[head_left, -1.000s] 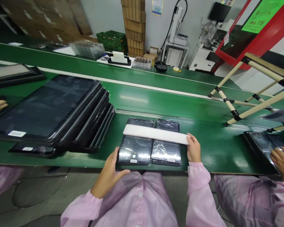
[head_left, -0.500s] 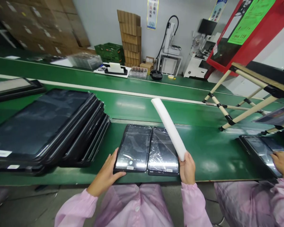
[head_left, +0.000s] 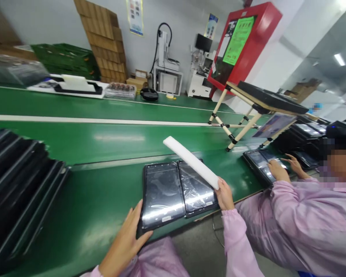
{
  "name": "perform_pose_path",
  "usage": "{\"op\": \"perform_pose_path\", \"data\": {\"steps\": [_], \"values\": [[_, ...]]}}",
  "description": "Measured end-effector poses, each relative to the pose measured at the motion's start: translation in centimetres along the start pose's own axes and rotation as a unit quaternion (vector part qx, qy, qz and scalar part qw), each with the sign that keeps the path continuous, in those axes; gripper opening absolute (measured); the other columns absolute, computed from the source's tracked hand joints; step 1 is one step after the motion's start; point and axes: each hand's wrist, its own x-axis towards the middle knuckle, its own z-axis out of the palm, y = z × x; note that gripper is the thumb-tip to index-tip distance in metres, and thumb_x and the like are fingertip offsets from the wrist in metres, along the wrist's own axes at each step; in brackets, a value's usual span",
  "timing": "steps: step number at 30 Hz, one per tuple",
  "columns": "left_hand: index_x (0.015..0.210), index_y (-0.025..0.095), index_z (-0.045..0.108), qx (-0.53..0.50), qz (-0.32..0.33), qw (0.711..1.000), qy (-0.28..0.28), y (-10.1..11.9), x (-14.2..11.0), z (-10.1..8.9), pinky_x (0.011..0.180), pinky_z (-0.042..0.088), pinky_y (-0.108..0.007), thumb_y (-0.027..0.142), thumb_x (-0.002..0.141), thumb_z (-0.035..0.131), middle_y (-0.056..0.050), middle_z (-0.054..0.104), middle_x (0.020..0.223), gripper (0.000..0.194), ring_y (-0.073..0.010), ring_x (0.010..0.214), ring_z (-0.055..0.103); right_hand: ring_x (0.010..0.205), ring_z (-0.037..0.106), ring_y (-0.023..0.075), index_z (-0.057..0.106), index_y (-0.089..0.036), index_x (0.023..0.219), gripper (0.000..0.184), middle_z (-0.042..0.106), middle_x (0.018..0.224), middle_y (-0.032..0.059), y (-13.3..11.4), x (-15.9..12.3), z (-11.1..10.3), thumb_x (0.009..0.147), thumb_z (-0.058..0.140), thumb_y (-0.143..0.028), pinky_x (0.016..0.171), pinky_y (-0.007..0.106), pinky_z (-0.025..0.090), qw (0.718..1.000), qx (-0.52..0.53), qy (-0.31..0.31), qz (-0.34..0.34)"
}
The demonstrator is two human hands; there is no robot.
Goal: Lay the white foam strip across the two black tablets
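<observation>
Far left, a stack of black trays (head_left: 20,184) sat on the green bench (head_left: 98,200), well apart from the hands. The person's left hand (head_left: 128,235) lay flat and open, fingers spread along the near left edge of the left tablet (head_left: 160,194), thumb at its near corner; touching, not gripping. Just beside it, edge to edge, lay the right tablet (head_left: 195,189), wrapped in clear film. The right hand (head_left: 225,194) was closed around the near end of a white foam strip (head_left: 190,161), which slanted up and away to the left over the right tablet, its far end raised above the bench. Further right, a co-worker's hand (head_left: 275,170) in a pink sleeve rested on another dark tray (head_left: 255,161). Behind that stood a pipe-frame rack (head_left: 248,115)
</observation>
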Motion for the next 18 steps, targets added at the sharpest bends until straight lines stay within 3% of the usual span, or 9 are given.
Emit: {"op": "perform_pose_path", "data": {"steps": [4,6,8,10,13,16,18], "values": [[0.170,0.034,-0.005,-0.023,0.094,0.995,-0.011,4.3,4.1,5.2,0.121,0.043,-0.063,0.030,0.094,0.068,-0.016,0.041,0.168,0.105,-0.0378,0.151,0.044,0.103,0.062,0.0290,0.072,-0.017,0.099,0.061,0.071,0.102,0.0078,-4.8,3.0,-4.9,0.057,0.086,-0.059,0.092,0.042,0.053,0.991,-0.038,0.100,-0.082],[0.169,0.031,-0.007,-0.032,0.110,0.993,-0.015,6.6,6.2,7.7,0.123,0.040,-0.064,0.026,0.089,0.075,-0.019,0.040,0.168,0.115,-0.0383,0.152,0.043,0.106,0.062,0.0276,0.071,-0.017,0.108,0.064,0.070,0.106,0.0068,-7.0,2.3,-5.9,0.062,0.084,-0.059,0.097,0.041,0.050,0.984,-0.039,0.126,-0.123],[0.169,0.026,-0.003,-0.045,0.109,0.993,-0.031,9.2,8.0,9.6,0.124,0.037,-0.066,0.026,0.084,0.082,-0.024,0.041,0.166,0.121,-0.0396,0.153,0.041,0.103,0.064,0.0261,0.068,-0.018,0.118,0.066,0.071,0.109,0.0062,-8.3,0.2,-5.6,0.070,0.081,-0.061,0.096,0.041,0.051,0.984,-0.027,0.111,-0.140],[0.169,0.020,0.009,-0.067,0.094,0.991,-0.065,11.8,9.5,10.7,0.125,0.035,-0.066,0.028,0.077,0.089,-0.027,0.042,0.164,0.122,-0.0418,0.153,0.042,0.103,0.066,0.0247,0.067,-0.020,0.122,0.063,0.072,0.114,0.0063,-8.3,-2.4,-4.2,0.075,0.081,-0.061,0.093,0.039,0.054,0.990,0.000,0.065,-0.129],[0.164,0.015,0.028,-0.121,0.076,0.985,-0.102,14.0,11.6,11.2,0.125,0.033,-0.065,0.039,0.067,0.098,-0.028,0.048,0.160,0.122,-0.0430,0.150,0.046,0.107,0.067,0.0233,0.072,-0.023,0.116,0.052,0.071,0.121,0.0051,-6.1,-5.1,-0.9,0.077,0.087,-0.053,0.088,0.033,0.059,0.997,0.055,-0.005,-0.062],[0.154,0.016,0.048,-0.196,0.083,0.963,-0.164,12.6,12.4,10.1,0.126,0.030,-0.061,0.056,0.074,0.090,-0.023,0.062,0.149,0.099,-0.0395,0.141,0.057,0.103,0.071,0.0311,0.074,-0.026,0.110,0.051,0.073,0.115,0.0084,-1.7,-6.0,3.3,0.076,0.082,-0.062,0.080,0.044,0.065,0.996,0.045,-0.065,0.030],[0.145,0.018,0.060,-0.240,0.024,0.957,-0.159,10.2,11.1,8.1,0.127,0.029,-0.058,0.063,0.078,0.083,-0.018,0.068,0.142,0.084,-0.0374,0.137,0.062,0.096,0.073,0.0414,0.072,-0.029,0.122,0.066,0.073,0.106,0.0126,1.3,-6.6,6.4,0.074,0.073,-0.075,0.070,0.059,0.066,0.988,-0.030,-0.139,0.058]]}}
